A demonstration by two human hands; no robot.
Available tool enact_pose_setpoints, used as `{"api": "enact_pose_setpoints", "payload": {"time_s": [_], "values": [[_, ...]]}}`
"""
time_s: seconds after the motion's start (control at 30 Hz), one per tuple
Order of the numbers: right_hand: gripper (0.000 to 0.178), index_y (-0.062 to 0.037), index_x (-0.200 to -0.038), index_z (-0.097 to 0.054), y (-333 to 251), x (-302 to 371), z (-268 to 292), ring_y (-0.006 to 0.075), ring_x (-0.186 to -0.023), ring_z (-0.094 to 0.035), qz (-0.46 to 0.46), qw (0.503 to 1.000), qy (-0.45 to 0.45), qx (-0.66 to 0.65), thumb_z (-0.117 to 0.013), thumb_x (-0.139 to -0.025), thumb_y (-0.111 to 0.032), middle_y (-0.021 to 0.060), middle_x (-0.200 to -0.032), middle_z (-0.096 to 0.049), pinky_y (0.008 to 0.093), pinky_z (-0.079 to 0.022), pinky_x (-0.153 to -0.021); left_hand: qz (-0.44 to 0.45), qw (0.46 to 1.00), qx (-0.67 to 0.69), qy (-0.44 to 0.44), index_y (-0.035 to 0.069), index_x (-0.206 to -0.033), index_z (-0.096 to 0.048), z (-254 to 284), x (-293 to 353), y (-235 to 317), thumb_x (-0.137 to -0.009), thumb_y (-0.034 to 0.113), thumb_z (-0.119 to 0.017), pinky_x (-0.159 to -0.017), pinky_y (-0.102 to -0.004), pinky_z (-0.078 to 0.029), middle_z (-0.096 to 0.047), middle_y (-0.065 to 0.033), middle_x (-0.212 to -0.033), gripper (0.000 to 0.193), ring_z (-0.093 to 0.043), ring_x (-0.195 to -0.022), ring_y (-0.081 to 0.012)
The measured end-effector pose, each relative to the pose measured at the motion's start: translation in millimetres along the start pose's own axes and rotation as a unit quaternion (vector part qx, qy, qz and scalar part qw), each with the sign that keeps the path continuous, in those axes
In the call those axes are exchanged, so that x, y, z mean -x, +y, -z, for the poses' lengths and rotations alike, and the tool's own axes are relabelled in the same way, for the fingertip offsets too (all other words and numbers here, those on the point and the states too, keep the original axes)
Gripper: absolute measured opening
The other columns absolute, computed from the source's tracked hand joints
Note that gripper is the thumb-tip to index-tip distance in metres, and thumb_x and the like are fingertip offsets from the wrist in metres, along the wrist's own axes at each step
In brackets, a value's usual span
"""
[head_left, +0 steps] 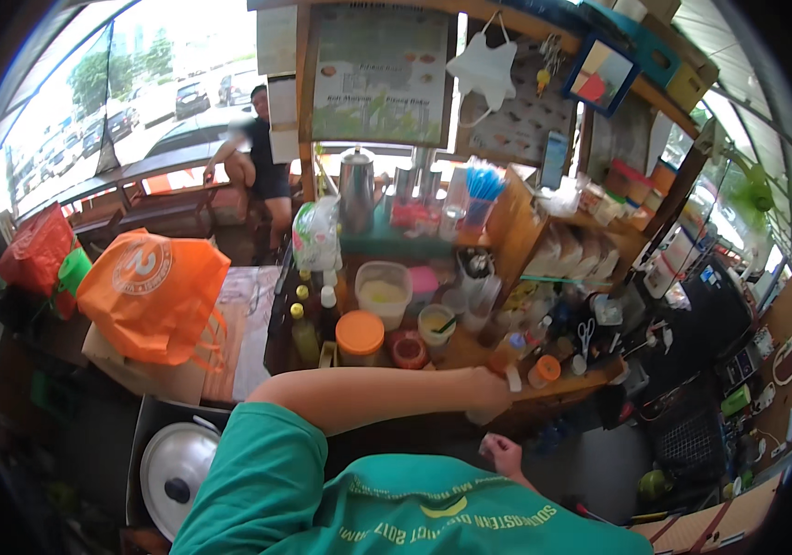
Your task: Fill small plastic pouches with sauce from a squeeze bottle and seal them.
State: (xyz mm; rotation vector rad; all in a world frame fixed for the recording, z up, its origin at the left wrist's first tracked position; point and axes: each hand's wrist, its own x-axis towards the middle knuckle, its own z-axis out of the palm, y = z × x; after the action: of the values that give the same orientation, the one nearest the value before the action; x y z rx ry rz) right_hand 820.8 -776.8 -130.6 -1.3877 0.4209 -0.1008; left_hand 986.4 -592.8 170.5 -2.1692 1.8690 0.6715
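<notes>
Small white object [513, 377] pinched at the tabletop [470, 356] edge, frame centre-right.
Left hand [491, 388] fingers pinch it beside an orange-capped jar [544, 370] — keep the wrist low; right hand [504, 453] waits below, fingers curled — contents unclear.

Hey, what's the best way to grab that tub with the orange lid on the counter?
Grip the orange-lidded tub around its clear side wall just under the lid, coming from the front. It stands upright, and its wide flat lid would probably be too broad to span from above. Bottles crowd one side and a small red container the other.
</notes>
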Motion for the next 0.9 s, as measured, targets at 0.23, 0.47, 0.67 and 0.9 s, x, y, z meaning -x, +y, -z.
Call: {"api": "enact_pose_setpoints", "payload": {"time_s": [0.23, 0.47, 0.67, 0.9], "values": [[0.015, 0.0023, -0.099, -0.073, -59, 2, 12, 0.0095, -0.075, -0.063, 0.02, 1.0, -0.001, -0.016, -0.07, -0.094, -0.012, 0.0027, -0.082, -0.069, 0.0249, -0.052, -0.071, -0.068, 0.919, 0.387, 0.026, 0.004, -0.136, -0.058, -139, -49, -11, -0.086, 0.025, -0.071, -0.09, -0.0409, -0.054, -0.073, -0.0169, -0.108, 0.055, -0.07, -0.102, -0.0332], [0.018, 0.0044, -0.104, -0.072, -106, 39, 45, 0.0119, -0.083, -0.068, -0.03, 0.996, -0.061, 0.059, -0.071, -0.092, -0.008, 0.0065, -0.091, -0.073, 0.0261, -0.055, -0.078, 0.127, 0.841, 0.494, 0.178, 0.003, -0.123, -0.067, -229, -86, -8, -0.086, 0.02, -0.072, -0.084, -0.0384, -0.057, -0.074, -0.0151, -0.101, 0.041, -0.072, -0.091, -0.0264], [0.021, 0.0017, -0.107, -0.073, -106, 66, 105, 0.0076, -0.076, -0.066, -0.026, 0.999, -0.007, 0.022, -0.075, -0.091, -0.01, 0.0048, -0.089, -0.074, 0.0236, -0.053, -0.07, 0.281, 0.708, 0.469, 0.447, 0.0, -0.139, -0.05, -188, -199, -10, -0.077, 0.023, -0.078, -0.104, -0.0424, -0.047, -0.06, -0.0224, -0.13, 0.071, -0.058, -0.123, -0.0351], [0.023, 0.002, -0.111, -0.072, -110, 106, 175, 0.0093, -0.083, -0.067, 0.005, 0.996, 0.084, -0.005, -0.075, -0.09, -0.008, 0.0062, -0.093, -0.074, 0.0243, -0.055, -0.076, 0.345, 0.598, 0.446, 0.569, 0.004, -0.139, -0.048, -142, -300, -58, -0.067, 0.032, -0.088, -0.106, -0.0433, -0.044, -0.058, -0.023, -0.135, 0.086, -0.054, -0.129, -0.0365]]}}
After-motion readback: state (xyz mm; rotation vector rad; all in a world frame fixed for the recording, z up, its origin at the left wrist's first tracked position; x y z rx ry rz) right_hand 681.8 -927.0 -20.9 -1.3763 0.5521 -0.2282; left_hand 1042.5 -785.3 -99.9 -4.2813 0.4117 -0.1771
